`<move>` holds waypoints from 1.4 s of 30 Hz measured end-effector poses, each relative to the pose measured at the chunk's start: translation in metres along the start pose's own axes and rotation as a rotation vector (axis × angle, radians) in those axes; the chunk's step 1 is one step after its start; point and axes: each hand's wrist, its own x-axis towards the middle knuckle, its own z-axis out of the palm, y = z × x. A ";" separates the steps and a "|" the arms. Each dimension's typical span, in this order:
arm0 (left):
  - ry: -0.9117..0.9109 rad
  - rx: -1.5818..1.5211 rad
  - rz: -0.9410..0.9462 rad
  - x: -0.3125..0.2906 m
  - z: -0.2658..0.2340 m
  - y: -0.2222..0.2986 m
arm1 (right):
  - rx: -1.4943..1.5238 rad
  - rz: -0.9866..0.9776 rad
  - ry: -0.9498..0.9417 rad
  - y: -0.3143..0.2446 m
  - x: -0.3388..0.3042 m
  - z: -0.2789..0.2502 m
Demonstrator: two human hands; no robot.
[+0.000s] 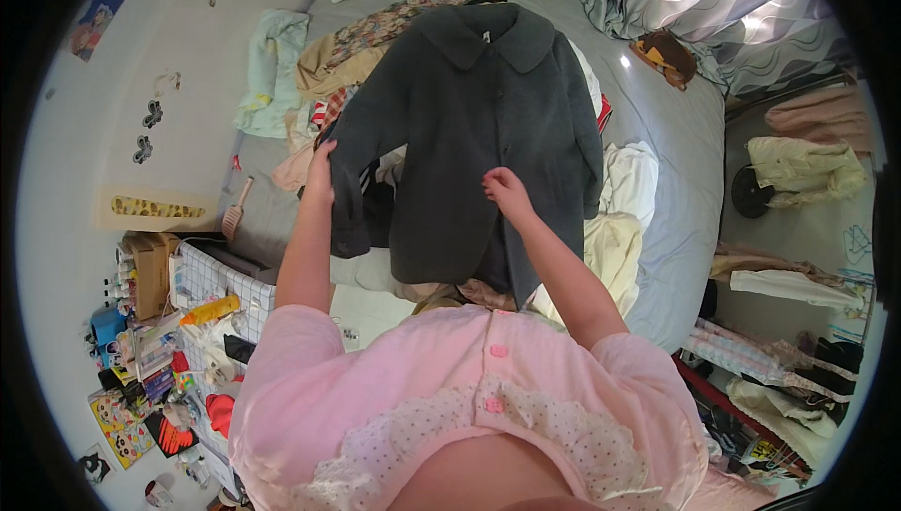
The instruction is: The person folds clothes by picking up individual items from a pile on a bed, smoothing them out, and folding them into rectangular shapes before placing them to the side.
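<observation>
A dark grey coat [450, 136] with a wide rounded collar lies spread, front up, over the clothes on the bed. Its collar points away from me, and both sleeves hang down its sides. My left hand [322, 173] is closed at the outer edge of the left-side sleeve, its fingers partly hidden by the cloth. At the front opening, below the middle, my right hand [507, 194] has its fingers curled together on the coat's edge. Below that hand the front parts a little and shows darker cloth inside.
Heaped clothes surround the coat: a pale green garment [272, 70], a floral one [394, 25] and cream clothing [615, 248]. A pink brush [237, 209] lies at the bed's left edge. A cluttered desk [221, 276] stands lower left; a brown bag [664, 58] lies far right.
</observation>
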 end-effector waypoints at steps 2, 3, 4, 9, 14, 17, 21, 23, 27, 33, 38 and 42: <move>-0.029 -0.010 -0.078 -0.005 0.019 0.015 | -0.125 0.027 -0.354 -0.014 -0.005 0.025; -0.119 -0.117 -0.119 -0.004 0.029 0.019 | -0.159 -0.020 -0.447 -0.016 -0.008 0.040; -0.210 -0.221 -0.164 -0.002 0.040 0.021 | -0.192 -0.065 -0.537 -0.015 -0.010 0.054; -0.038 -0.518 -0.021 0.004 0.103 0.007 | 0.403 0.199 -0.839 -0.024 -0.029 0.089; 0.025 -0.529 -0.082 -0.027 0.138 0.014 | 1.022 0.333 -0.885 -0.081 -0.055 0.047; 0.025 -0.459 -0.088 -0.040 0.157 0.011 | 0.873 0.204 -0.585 -0.082 -0.055 0.015; 0.010 -0.490 -0.041 -0.023 0.170 -0.003 | 0.501 -0.116 -0.264 -0.106 -0.061 0.013; -0.012 -0.467 -0.020 -0.009 0.169 0.000 | 0.448 -0.129 -0.201 -0.123 -0.063 0.016; -0.017 -0.320 0.091 0.014 0.176 0.002 | 0.014 -0.381 -0.025 -0.131 -0.048 0.007; -0.139 -0.200 0.183 0.016 0.216 0.014 | -0.098 -0.578 0.021 -0.164 0.007 -0.026; -0.259 -0.268 0.106 0.053 0.254 0.027 | -0.054 -0.541 -0.037 -0.184 0.077 -0.065; -0.355 -0.187 0.103 0.091 0.284 0.023 | 0.154 -0.402 -0.006 -0.192 0.126 -0.089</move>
